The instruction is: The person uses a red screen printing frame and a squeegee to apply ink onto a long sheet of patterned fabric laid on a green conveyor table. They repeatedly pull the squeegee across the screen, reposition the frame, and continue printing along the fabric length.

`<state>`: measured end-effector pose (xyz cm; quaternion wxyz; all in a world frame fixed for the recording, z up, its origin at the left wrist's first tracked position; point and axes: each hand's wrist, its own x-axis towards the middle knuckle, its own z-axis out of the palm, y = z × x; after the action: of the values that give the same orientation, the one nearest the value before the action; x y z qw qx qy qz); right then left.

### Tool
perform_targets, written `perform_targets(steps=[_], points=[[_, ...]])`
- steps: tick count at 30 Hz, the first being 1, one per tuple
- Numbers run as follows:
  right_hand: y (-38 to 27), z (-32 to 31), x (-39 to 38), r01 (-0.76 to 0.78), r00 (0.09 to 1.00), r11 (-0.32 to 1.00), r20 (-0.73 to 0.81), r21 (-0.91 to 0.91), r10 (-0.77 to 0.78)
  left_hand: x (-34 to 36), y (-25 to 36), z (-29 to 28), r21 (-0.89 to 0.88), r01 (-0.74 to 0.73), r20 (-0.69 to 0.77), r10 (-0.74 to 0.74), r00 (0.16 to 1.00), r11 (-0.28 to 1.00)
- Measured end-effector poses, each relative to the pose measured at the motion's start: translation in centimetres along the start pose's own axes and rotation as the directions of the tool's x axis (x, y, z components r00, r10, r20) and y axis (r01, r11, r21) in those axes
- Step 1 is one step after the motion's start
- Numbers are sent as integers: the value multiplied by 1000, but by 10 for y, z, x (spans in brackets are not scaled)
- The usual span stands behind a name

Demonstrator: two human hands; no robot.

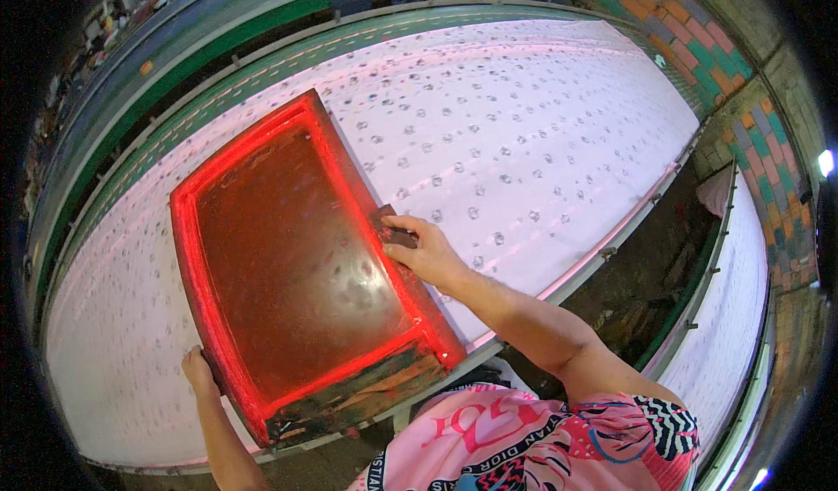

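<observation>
A large screen-printing frame (301, 255) lies tilted across a long strip of white cloth (524, 133). Bright red ink coats the frame's borders, and its dark brown mesh panel has a glossy patch. Small grey printed motifs dot the cloth. My left hand (200, 372) grips the frame's left side near the lower corner; its fingers are partly hidden by the edge. On the right side, my right hand (424, 248) is closed around a short dark handle (398, 232) that sticks out from the rail. The frame's near end (358, 395) is dark and stained.
Along the table's near side runs a metal rail (602, 254) with small stops. Another white-covered table (716, 316) stands to the right, across a dark gap. More long tables with green edges (262, 33) lie beyond. A patterned brick wall (672, 20) rises at the far right.
</observation>
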<state>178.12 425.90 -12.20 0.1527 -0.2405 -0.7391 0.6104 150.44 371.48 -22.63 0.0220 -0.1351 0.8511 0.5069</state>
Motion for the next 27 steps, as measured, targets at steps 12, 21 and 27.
perform_targets(steps=[12,21,27], points=[[50,-286,65,-11,987,995,-161,-99,-6,-190,166,236,-268,134,145,-98,985,954],[119,-499,93,-123,975,991,-189,-44,113,-351,216,411,-304,71,168,-20,986,950],[168,-600,104,-162,956,985,-236,63,172,-407,234,493,-267,79,114,-50,992,960]])
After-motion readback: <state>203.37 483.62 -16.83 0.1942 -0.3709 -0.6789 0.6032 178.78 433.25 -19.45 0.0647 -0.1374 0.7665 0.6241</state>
